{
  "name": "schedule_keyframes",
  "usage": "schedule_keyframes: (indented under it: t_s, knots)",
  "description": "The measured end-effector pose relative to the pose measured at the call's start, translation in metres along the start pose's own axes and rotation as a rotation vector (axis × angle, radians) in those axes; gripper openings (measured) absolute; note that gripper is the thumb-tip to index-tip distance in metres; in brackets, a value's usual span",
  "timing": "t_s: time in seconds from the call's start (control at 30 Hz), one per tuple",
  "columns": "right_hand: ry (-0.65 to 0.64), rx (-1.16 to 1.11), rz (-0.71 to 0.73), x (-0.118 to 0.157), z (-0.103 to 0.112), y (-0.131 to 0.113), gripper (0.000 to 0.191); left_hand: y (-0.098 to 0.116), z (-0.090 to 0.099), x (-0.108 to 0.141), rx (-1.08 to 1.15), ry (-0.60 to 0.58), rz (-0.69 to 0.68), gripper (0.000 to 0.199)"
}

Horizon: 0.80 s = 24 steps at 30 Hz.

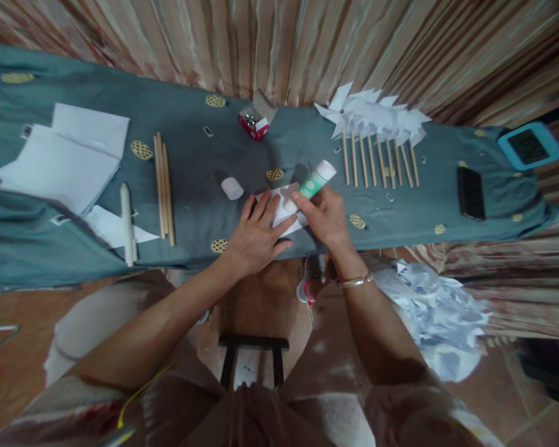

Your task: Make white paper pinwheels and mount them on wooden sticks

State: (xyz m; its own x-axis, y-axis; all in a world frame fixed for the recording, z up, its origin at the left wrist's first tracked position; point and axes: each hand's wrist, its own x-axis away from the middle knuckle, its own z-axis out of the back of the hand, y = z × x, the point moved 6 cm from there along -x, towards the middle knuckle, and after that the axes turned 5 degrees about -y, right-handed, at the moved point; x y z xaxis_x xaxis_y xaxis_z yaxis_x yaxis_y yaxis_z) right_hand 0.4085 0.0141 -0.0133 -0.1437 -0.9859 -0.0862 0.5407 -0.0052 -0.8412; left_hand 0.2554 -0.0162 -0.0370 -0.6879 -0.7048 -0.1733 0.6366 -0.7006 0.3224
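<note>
My right hand (325, 214) grips a green and white glue stick (315, 180), tilted with its lower end against a piece of white paper (284, 205). Flat on the same paper lies my left hand (257, 233), fingers spread and pressing it to the cloth. The paper looks partly folded, and both hands hide some of it. A white cap (231, 188) rests on the cloth left of the paper. Behind it stands an open red box (254, 124) of small metal pins or tacks.
White paper pinwheels (377, 115) on wooden sticks lie in a row at the back right. Leftward are loose wooden sticks (163, 186), a white utility knife (127, 223) and paper sheets (74, 161). A phone (471, 192) and blue-framed device (530, 146) sit far right. White paper pieces (433, 316) are heaped below.
</note>
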Motion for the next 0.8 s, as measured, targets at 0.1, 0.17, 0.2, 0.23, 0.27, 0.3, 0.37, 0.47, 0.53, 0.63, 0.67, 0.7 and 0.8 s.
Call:
schedule_keyframes:
  t_s: [0.1, 0.17, 0.2, 0.23, 0.27, 0.3, 0.37, 0.47, 0.53, 0.63, 0.67, 0.7, 0.8]
  knots:
    - [0.000, 0.030, 0.014, 0.001, -0.001, -0.003, 0.035, 0.001, 0.001, 0.000, 0.001, -0.002, 0.003, 0.051]
    - [0.000, 0.057, 0.015, 0.001, -0.001, -0.004, 0.034, 0.001, 0.001, 0.000, 0.003, -0.005, 0.004, 0.050]
    - [0.002, 0.071, 0.019, 0.001, -0.001, -0.005, 0.034, 0.001, 0.001, 0.000, 0.001, -0.008, 0.004, 0.050]
    - [0.003, 0.084, 0.027, 0.002, -0.001, -0.006, 0.034, 0.001, 0.001, 0.000, -0.004, -0.011, 0.003, 0.049]
    - [0.004, 0.095, 0.036, 0.001, -0.001, -0.007, 0.033, 0.001, 0.001, -0.001, -0.007, -0.014, 0.003, 0.049]
    - [0.005, 0.103, 0.045, 0.001, -0.001, -0.008, 0.033, 0.001, 0.000, -0.001, -0.006, -0.015, 0.003, 0.048]
    - [0.007, 0.103, 0.057, 0.001, -0.002, -0.009, 0.034, 0.001, 0.000, -0.001, 0.008, -0.013, 0.003, 0.048]
    - [0.011, 0.087, 0.057, 0.000, -0.003, -0.010, 0.034, 0.001, 0.000, -0.001, 0.032, -0.003, 0.000, 0.048]
    - [0.002, 0.088, 0.047, 0.000, -0.005, -0.010, 0.033, 0.001, 0.000, 0.000, 0.029, -0.001, -0.002, 0.047]
    - [-0.011, 0.120, 0.033, -0.001, -0.006, -0.010, 0.033, 0.001, -0.001, 0.000, 0.017, -0.006, 0.003, 0.047]
    - [-0.012, 0.131, 0.034, -0.001, -0.007, -0.010, 0.033, 0.001, -0.001, -0.001, 0.018, -0.008, 0.005, 0.047]
    - [-0.013, 0.138, 0.038, -0.002, -0.007, -0.010, 0.034, 0.001, -0.001, -0.001, 0.021, -0.009, 0.007, 0.048]
    - [-0.023, 0.152, 0.054, -0.002, -0.009, -0.012, 0.036, 0.000, 0.000, -0.001, 0.033, -0.006, 0.004, 0.049]
